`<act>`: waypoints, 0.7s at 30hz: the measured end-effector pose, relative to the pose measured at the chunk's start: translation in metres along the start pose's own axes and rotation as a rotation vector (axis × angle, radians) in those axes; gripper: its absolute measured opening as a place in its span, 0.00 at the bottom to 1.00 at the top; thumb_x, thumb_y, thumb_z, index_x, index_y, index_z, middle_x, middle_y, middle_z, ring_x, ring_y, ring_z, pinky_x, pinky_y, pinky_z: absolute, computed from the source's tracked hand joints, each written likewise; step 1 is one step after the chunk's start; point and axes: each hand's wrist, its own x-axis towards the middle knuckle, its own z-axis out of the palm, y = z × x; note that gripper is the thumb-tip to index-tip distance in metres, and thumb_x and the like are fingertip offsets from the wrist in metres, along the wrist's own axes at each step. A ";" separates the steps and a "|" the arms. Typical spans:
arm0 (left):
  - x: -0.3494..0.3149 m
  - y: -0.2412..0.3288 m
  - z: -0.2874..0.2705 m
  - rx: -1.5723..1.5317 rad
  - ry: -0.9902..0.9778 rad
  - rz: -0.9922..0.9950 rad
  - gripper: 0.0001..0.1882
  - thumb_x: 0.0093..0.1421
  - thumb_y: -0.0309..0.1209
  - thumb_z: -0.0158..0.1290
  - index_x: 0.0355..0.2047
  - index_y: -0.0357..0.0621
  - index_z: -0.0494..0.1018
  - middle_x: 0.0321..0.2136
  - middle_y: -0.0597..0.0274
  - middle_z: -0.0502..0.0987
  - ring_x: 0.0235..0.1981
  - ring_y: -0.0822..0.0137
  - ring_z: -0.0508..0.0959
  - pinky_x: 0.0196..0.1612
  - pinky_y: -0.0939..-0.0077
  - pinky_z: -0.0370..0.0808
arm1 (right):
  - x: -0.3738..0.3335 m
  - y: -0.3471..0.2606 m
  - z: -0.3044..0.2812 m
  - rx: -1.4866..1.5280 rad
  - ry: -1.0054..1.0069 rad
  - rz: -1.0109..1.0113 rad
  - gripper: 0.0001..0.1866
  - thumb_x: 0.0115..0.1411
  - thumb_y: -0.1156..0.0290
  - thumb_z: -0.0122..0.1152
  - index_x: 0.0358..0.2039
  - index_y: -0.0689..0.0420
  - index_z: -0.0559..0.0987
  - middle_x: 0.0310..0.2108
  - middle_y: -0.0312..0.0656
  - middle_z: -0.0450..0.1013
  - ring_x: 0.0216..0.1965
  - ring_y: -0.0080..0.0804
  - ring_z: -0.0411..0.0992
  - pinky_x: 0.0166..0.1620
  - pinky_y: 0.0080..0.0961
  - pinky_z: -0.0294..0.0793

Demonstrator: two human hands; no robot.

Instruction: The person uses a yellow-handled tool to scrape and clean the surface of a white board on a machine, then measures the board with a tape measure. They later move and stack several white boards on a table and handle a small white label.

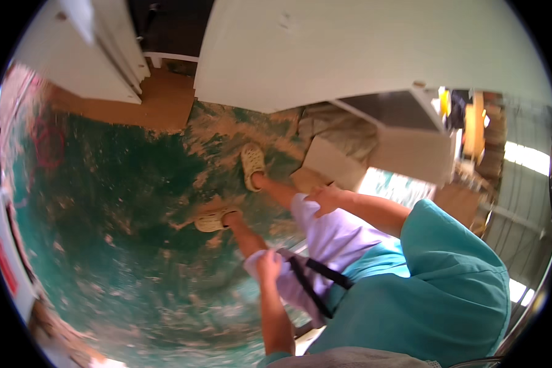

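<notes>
My left hand (267,265) sits on my left knee at the hem of my lavender shorts (337,242), fingers curled with nothing in them. My right hand (325,199) lies flat on my right knee, fingers spread over the shorts' edge, holding nothing. Both bare legs stretch toward the upper left and end in cream clogs (252,164) on the floor, the other clog (214,219) nearer my left hand. A black strap (316,276) crosses my lap. My teal shirt (448,294) fills the lower right.
The floor (122,202) is worn green paint with brown patches. A large white panel (349,49) hangs over the top, a white door (98,55) stands at upper left, and a white box (411,153) and pale slab (334,162) lie beyond my feet.
</notes>
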 end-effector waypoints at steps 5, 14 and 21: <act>-0.030 -0.012 -0.041 0.137 0.129 0.401 0.09 0.52 0.32 0.56 0.33 0.43 0.79 0.40 0.57 0.78 0.45 0.54 0.76 0.51 0.57 0.70 | 0.047 -0.038 0.120 0.332 0.006 0.314 0.43 0.51 0.47 0.64 0.67 0.39 0.62 0.63 0.55 0.59 0.63 0.56 0.61 0.57 0.57 0.66; -0.031 -0.091 -0.066 0.143 -0.102 0.424 0.11 0.45 0.29 0.57 0.31 0.45 0.74 0.35 0.55 0.76 0.38 0.50 0.75 0.43 0.54 0.71 | 0.050 -0.122 0.188 0.626 0.138 0.377 0.44 0.49 0.51 0.64 0.67 0.41 0.61 0.64 0.57 0.57 0.64 0.56 0.56 0.62 0.56 0.58; -0.037 -0.086 -0.056 0.371 -0.274 0.393 0.06 0.54 0.33 0.52 0.29 0.45 0.71 0.33 0.59 0.72 0.43 0.56 0.72 0.47 0.61 0.66 | 0.076 -0.206 0.175 0.590 0.452 0.252 0.22 0.46 0.62 0.64 0.43 0.54 0.79 0.49 0.49 0.67 0.51 0.48 0.65 0.52 0.45 0.64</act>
